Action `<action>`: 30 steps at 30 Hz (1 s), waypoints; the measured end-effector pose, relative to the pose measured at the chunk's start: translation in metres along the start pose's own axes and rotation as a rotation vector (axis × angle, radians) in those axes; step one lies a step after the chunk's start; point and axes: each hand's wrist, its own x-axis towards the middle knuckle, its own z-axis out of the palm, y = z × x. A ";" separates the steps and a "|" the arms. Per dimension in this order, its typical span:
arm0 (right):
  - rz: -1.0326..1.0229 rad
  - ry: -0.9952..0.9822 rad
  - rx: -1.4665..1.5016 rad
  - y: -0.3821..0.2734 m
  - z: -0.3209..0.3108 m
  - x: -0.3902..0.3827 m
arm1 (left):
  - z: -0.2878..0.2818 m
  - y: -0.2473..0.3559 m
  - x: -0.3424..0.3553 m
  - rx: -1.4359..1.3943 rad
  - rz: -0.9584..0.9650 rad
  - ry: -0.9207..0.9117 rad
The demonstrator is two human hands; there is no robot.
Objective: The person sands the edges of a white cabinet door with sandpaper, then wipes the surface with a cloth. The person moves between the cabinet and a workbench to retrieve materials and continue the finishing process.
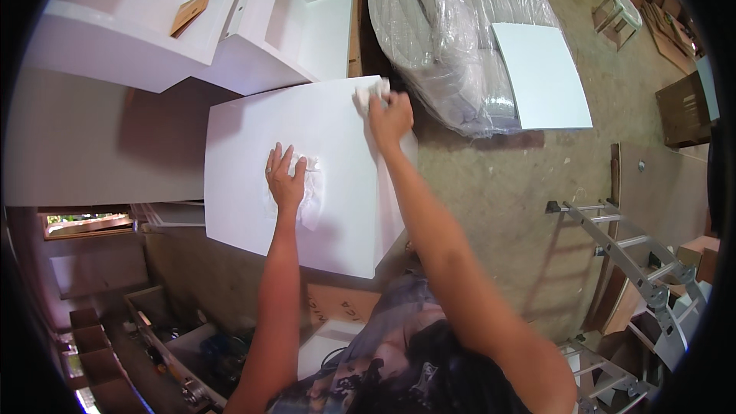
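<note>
A white panel-topped box (307, 115) lies in front of me, beside white cabinet carcasses (299, 15). My left hand (285, 174) rests near its middle with fingers apart, over a crumpled white cloth or wrapping (310, 207). At the panel's far right corner, my right hand (391, 116) is closed on a white cloth (366, 92) pressed to the surface near the edge.
A plastic-wrapped padded piece (429, 23) lies beyond, with a white board (540, 77) on it. An aluminium ladder (632, 239), a stool (616, 11) and boards (652, 184) stand at the right. A tool tray (169, 337) is low at the left.
</note>
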 end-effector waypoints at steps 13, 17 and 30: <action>0.098 -0.087 -0.052 -0.009 0.002 0.030 | 0.005 -0.002 -0.002 0.018 0.050 0.017; 0.101 -0.057 -0.058 -0.008 -0.005 0.012 | 0.007 -0.003 -0.002 -0.041 -0.004 -0.011; -0.056 -0.086 -0.056 0.044 -0.108 -0.186 | 0.012 -0.019 -0.005 0.018 0.056 0.048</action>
